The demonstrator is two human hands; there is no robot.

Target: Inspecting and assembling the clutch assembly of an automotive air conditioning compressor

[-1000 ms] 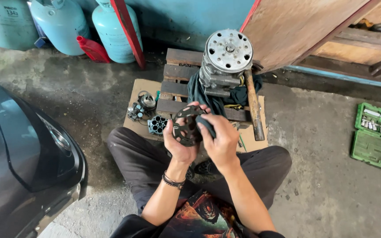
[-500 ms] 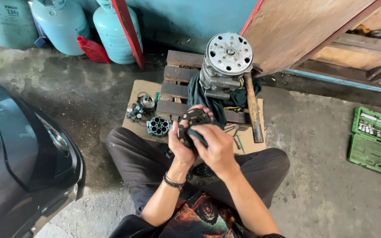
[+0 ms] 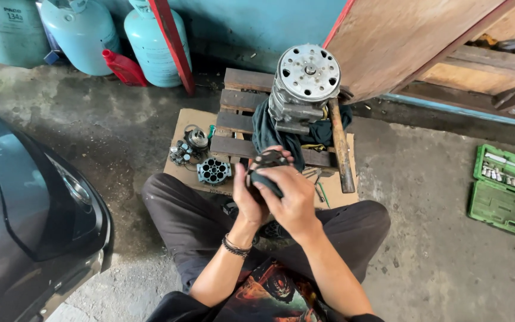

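Dark metal part (image 3: 267, 169) turned, right hand (image 3: 293, 200) now covering it

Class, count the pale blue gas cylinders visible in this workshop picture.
3, all along the back wall at top left: one at the far left edge, one beside it, one nearest the red post. Others may stand outside the picture.

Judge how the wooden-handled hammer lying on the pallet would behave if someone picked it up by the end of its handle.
The hammer would probably stay stiff, since its handle looks like one straight wooden shaft. It may feel head-heavy, though its head is hidden behind the dark cloth. Lying across the pallet slats, it seems unlikely to roll far if nudged.
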